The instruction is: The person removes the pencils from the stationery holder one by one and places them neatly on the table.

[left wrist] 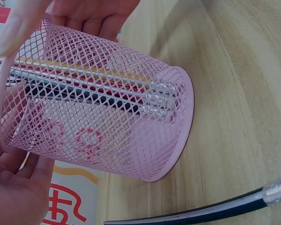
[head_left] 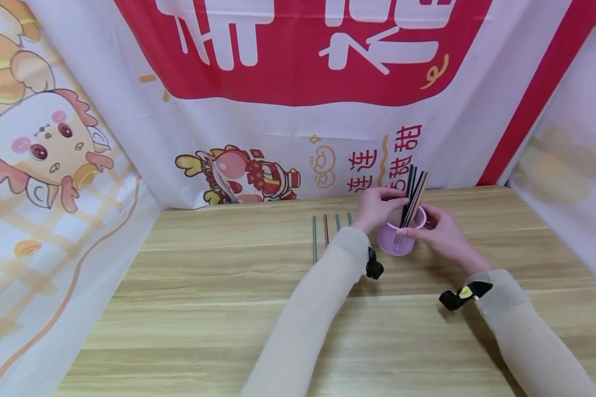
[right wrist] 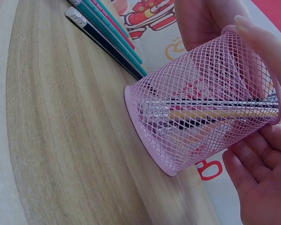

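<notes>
A pink mesh pencil cup [head_left: 396, 242] stands right of centre towards the back of the table, holding several pencils [head_left: 416, 193] with dark, striped and tan bodies. My right hand [head_left: 444, 231] grips the cup from the right, thumb across its front near the rim and fingers behind. At the cup's mouth, my left hand [head_left: 377, 208] pinches a black pencil [head_left: 407, 193] between thumb and fingertips. In the left wrist view, silvery pencil ends [left wrist: 159, 101] show through the mesh at the cup's bottom. Some left fingertips are hidden behind the rim.
Several pencils [head_left: 314, 237], green, red and dark, lie side by side on the wooden table [head_left: 203, 309] left of the cup. My left forearm covers their near ends. Printed cloth [head_left: 298, 138] hangs along the back and both sides.
</notes>
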`<control>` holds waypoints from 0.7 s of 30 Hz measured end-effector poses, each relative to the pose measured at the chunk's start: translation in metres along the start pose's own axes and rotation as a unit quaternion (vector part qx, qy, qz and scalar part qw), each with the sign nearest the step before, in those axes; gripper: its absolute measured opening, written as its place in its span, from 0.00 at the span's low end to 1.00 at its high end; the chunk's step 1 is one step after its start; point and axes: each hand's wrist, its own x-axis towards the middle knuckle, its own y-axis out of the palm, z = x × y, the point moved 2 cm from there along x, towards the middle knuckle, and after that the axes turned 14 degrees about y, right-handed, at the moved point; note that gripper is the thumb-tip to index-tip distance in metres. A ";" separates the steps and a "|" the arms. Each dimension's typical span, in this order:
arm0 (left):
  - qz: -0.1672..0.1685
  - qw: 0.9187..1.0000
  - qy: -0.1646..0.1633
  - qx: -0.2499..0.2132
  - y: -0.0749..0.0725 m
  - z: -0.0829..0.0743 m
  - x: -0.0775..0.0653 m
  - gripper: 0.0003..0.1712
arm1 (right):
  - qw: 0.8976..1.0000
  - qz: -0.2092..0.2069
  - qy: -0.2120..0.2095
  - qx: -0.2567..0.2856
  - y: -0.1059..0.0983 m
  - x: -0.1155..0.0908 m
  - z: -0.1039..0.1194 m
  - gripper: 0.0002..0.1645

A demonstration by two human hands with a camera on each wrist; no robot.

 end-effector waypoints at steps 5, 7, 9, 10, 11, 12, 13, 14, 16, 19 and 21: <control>-0.003 1.000 -0.001 0.004 0.000 0.000 0.000 0.10 | 1.000 0.001 -0.004 -0.001 0.000 0.001 -0.001 0.47; -0.004 1.000 -0.001 0.002 -0.001 0.000 0.000 0.10 | 1.000 0.002 -0.004 -0.001 0.000 0.001 -0.001 0.47; -0.005 1.000 -0.001 0.005 -0.001 -0.001 0.000 0.10 | 1.000 0.003 -0.003 0.000 0.000 0.000 0.000 0.47; -0.006 1.000 -0.002 0.005 -0.001 -0.001 0.000 0.10 | 1.000 0.003 -0.001 0.000 0.000 0.000 0.000 0.47; -0.007 1.000 -0.002 0.006 -0.002 -0.001 0.000 0.10 | 1.000 0.004 0.001 -0.001 0.000 0.000 0.000 0.48; -0.009 1.000 -0.002 0.007 -0.002 -0.001 0.000 0.10 | 1.000 0.005 0.004 -0.001 0.000 0.000 0.001 0.48; -0.011 1.000 -0.003 0.007 -0.003 0.000 0.000 0.10 | 1.000 0.005 0.005 -0.002 0.000 0.000 0.001 0.49; -0.015 1.000 -0.003 0.005 -0.003 0.000 0.000 0.10 | 1.000 0.006 0.007 -0.002 0.000 0.000 0.001 0.49; -0.022 1.000 0.001 -0.003 -0.004 0.001 0.001 0.10 | 1.000 0.005 0.008 -0.002 0.000 0.000 0.002 0.49; -0.032 0.999 0.014 -0.011 -0.006 0.000 0.002 0.10 | 1.000 0.002 0.005 0.002 0.001 0.000 0.001 0.48; -0.038 0.999 0.024 -0.013 -0.007 -0.001 0.002 0.09 | 1.000 0.000 0.003 0.005 0.001 0.001 0.000 0.48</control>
